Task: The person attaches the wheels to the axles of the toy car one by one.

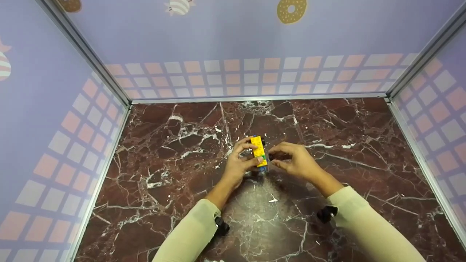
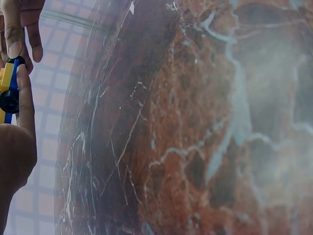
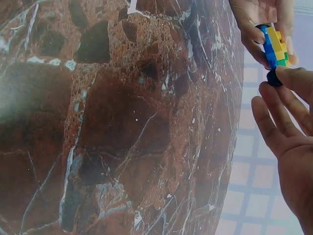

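Observation:
A small toy car built of blocks [image 1: 257,143] has a yellow studded top, a green piece near one end and a blue base. My left hand [image 1: 238,163] grips it from the left, thumb on the top and fingers round the far side, above the table. On the right, my right hand [image 1: 296,158] pinches a black wheel [image 3: 274,78] between thumb and fingertip, right at the car's blue side. Another black wheel [image 2: 9,101] shows on the car in the left wrist view. Part of the car's underside is hidden by the fingers.
The dark red marble-patterned tabletop [image 1: 174,225] has white veins and small white flecks. Lilac panels with pink and white squares, such as the back wall [image 1: 233,43], enclose it at the back and both sides, edged by metal strips. Dark wrist devices sit on both sleeves.

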A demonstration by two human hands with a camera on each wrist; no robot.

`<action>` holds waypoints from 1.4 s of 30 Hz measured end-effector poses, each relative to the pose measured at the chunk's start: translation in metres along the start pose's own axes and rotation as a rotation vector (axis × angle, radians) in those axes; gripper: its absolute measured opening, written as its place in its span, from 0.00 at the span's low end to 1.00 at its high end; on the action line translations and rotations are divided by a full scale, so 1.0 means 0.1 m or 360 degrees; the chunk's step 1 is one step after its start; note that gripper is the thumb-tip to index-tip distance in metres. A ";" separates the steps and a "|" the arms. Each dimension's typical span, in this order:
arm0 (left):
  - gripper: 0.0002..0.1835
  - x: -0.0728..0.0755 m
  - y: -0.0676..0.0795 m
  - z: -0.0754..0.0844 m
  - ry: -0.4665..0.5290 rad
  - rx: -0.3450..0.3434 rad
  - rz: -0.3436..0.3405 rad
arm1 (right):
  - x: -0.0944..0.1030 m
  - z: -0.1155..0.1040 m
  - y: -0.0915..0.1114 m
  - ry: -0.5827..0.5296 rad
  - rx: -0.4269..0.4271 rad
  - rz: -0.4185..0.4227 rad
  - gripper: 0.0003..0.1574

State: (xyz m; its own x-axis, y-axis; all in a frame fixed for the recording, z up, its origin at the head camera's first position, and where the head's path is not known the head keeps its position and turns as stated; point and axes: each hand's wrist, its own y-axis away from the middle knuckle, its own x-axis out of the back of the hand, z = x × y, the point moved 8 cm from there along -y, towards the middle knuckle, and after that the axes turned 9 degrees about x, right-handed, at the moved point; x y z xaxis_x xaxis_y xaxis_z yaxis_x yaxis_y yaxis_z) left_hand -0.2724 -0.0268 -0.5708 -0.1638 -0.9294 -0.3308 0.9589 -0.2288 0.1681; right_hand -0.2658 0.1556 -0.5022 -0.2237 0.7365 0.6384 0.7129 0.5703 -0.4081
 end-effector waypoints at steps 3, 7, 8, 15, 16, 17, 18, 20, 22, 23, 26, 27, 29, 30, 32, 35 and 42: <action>0.23 -0.01 0.01 0.01 -0.0013 -0.0004 -0.0007 | -0.02 -0.01 0.01 -0.0070 0.0021 0.0003 0.21; 0.22 -0.01 0.01 0.02 0.0003 -0.0015 -0.0016 | -0.04 0.01 0.02 -0.0151 0.0000 -0.0004 0.20; 0.22 -0.01 0.01 0.02 0.0012 -0.0014 -0.0016 | -0.05 0.01 0.03 -0.0149 -0.0006 -0.0008 0.20; 0.23 0.00 0.02 0.01 0.0024 -0.0018 -0.0009 | -0.06 0.05 0.06 -0.0180 -0.0057 -0.0011 0.20; 0.24 0.00 0.02 0.01 0.0013 -0.0020 -0.0010 | -0.06 0.05 0.06 -0.0184 -0.0051 -0.0005 0.20; 0.24 0.00 0.02 0.01 -0.0002 -0.0023 -0.0009 | -0.06 0.06 0.06 -0.0186 -0.0050 0.0001 0.20; 0.24 0.00 0.02 0.01 -0.0014 -0.0027 -0.0005 | -0.06 0.06 0.06 -0.0186 -0.0052 0.0005 0.20; 0.24 0.00 0.02 0.01 -0.0028 -0.0029 -0.0001 | -0.05 0.06 0.06 -0.0183 -0.0057 0.0010 0.20; 0.24 0.01 0.02 0.01 -0.0024 -0.0029 0.0007 | -0.05 0.06 0.05 -0.0175 -0.0067 0.0005 0.20; 0.24 0.01 0.02 0.01 -0.0017 -0.0029 0.0011 | -0.05 0.06 0.05 -0.0173 -0.0078 0.0001 0.21; 0.24 0.01 0.02 0.00 0.0004 -0.0026 0.0015 | -0.06 0.06 0.05 -0.0159 -0.0096 -0.0017 0.21; 0.24 0.01 0.02 0.00 0.0011 -0.0028 0.0013 | -0.07 0.06 0.05 -0.0159 -0.0102 -0.0024 0.21; 0.24 0.00 0.01 0.00 0.0018 -0.0031 0.0005 | -0.08 0.07 0.06 -0.0166 -0.0108 -0.0029 0.21; 0.24 0.00 0.01 0.00 0.0020 -0.0030 0.0002 | -0.08 0.07 0.06 -0.0170 -0.0103 -0.0029 0.20; 0.24 -0.01 0.01 0.00 0.0014 -0.0037 0.0000 | -0.09 0.07 0.05 -0.0183 -0.0103 -0.0026 0.20; 0.24 -0.01 0.01 0.00 -0.0001 -0.0042 0.0005 | -0.09 0.06 0.05 -0.0194 -0.0101 -0.0018 0.20; 0.24 0.00 0.01 -0.02 -0.0018 -0.0030 0.0016 | -0.09 0.03 0.04 -0.0194 -0.0135 -0.0021 0.19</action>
State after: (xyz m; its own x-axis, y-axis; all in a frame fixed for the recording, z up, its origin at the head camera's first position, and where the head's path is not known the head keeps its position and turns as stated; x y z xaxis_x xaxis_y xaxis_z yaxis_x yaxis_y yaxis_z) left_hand -0.2713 -0.0263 -0.5720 -0.1567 -0.9349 -0.3186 0.9647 -0.2141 0.1536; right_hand -0.2626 0.1523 -0.5117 -0.3091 0.7707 0.5573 0.7618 0.5514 -0.3401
